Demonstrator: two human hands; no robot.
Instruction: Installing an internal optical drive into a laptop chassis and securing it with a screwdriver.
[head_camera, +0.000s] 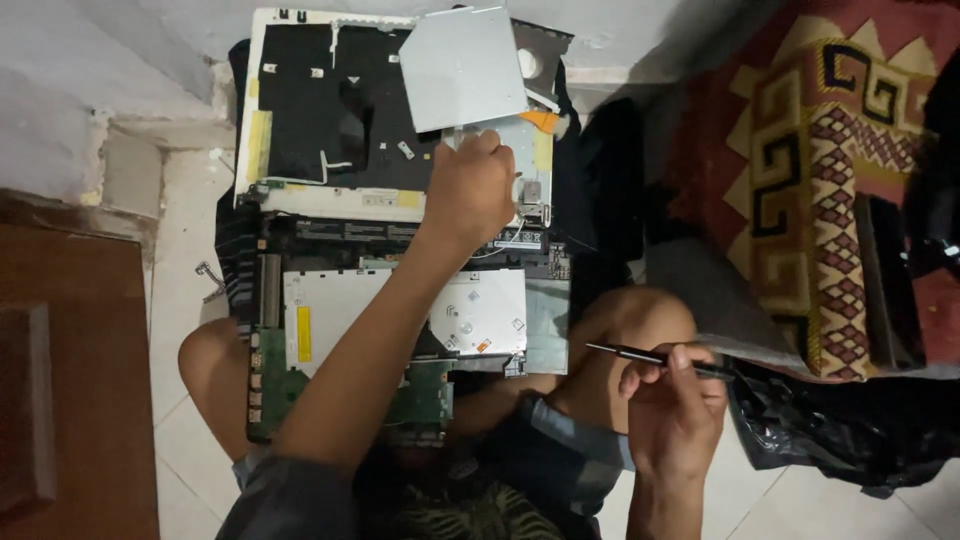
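Closest to the camera, the right hand (672, 405) is closed around a thin black screwdriver (655, 358). It holds the tool up over the right knee, away from the work, and the tip points to the left.

A bit further out, an opened laptop (400, 330) lies across the person's lap and the floor. Its cover is already off. You can see the green circuit board (275, 385) at the near left and a silver metal plate (320, 325) in the middle.

Further still, the left hand (470, 190) reaches over the laptop. Its fingers are curled down on a small silver part (528, 160) next to an orange bit of tape, and it looks like it is gripping or pressing it.

At the far end, the white lid panel (320, 110) with its black inside lies flat by the wall. A flat grey drive (462, 65) already rests on top of it.

So I think a lot is taken apart, but the board and plate are still in place.

A red patterned rug (820, 190) lies on the right.
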